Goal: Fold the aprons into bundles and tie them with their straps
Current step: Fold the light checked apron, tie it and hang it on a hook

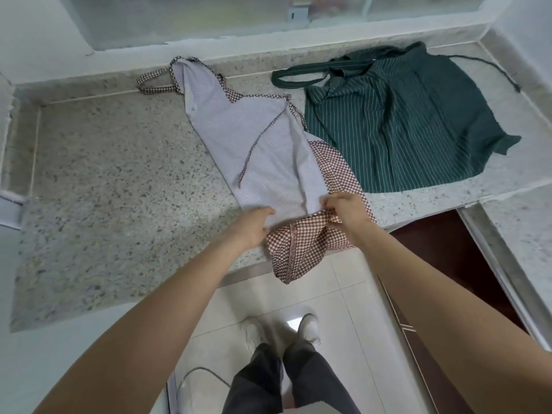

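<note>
Your right hand point(348, 212) pinches the hem of the checked apron point(263, 138), fingers curled into the cloth; your left hand point(254, 227) grips the pale folded edge beside it. The apron lies lengthwise on the stone counter point(119, 189), hem hanging off the front edge.

Risk: hem weight may drag the fold off the counter; the loose strap point(260, 138) may get trapped inside.

Count: 2 aprons, the other the green striped apron point(403, 124); 2 hands.
</note>
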Demonstrator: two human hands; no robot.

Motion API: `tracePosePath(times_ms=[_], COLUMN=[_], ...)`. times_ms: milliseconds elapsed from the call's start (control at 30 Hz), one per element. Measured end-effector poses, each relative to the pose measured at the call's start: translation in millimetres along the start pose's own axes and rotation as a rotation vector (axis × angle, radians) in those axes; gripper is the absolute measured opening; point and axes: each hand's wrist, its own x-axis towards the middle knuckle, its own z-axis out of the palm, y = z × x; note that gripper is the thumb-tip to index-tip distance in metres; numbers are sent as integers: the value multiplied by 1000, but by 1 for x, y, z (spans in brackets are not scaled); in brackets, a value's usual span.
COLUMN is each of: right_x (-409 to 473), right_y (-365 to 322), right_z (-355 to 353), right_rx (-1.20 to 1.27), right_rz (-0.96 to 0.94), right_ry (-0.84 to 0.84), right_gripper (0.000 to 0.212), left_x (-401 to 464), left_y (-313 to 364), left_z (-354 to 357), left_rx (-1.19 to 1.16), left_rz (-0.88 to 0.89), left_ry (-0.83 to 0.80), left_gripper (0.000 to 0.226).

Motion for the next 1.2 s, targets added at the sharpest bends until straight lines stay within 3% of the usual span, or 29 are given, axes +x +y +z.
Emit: tracePosePath(times_ms=[100, 300, 367, 433, 500, 567, 633, 733, 833, 900, 1067, 1133, 1200], right_x=[3, 11, 17, 21, 21, 22, 21, 22, 26, 28, 35, 28, 23], right_y=[5, 9, 8, 9, 13, 22, 28, 28, 24, 23, 32, 33, 38], right_z=[-2, -20, -31, -38, -37, -32, -27, -31, -53, -69, -88, -85, -79], right_rx=[-104, -325, -332, -312, -306, -440, -528, -474, -509, -408, -98, -49, -197], right_rz=[-54, -55, -16, 53, 127, 133, 67, 33, 4, -3, 15, 124, 190], right_ry=[-4, -65, 15, 109, 83, 4, 16, 29, -11, 0, 235, 148, -5], right_gripper=[21, 37, 38, 28, 5, 22, 26, 21, 33, 39, 27, 12, 17], left_x=[4, 2, 2, 3, 5, 5, 4, 2, 1, 0, -8, -7, -5], left_y=[-2, 15, 20, 24, 27, 30, 32, 34, 35, 34, 26, 28, 32], left_z=[4, 13, 16, 17, 16, 18, 22, 32, 36, 37, 39, 40, 41], left_rx=[146, 329, 345, 337, 342, 366, 391, 420, 416, 383, 449, 449, 457], left_rz=[-37, -122, -156, -179, -204, -224, -229, -256, -298, -314, -340, -351, -363], left_ry=[-11, -12, 8, 35, 28, 27, 59, 83, 75, 66, 30, 25, 24], left_gripper=[67, 61, 63, 59, 54, 53, 55, 68, 91, 101, 115, 118, 121])
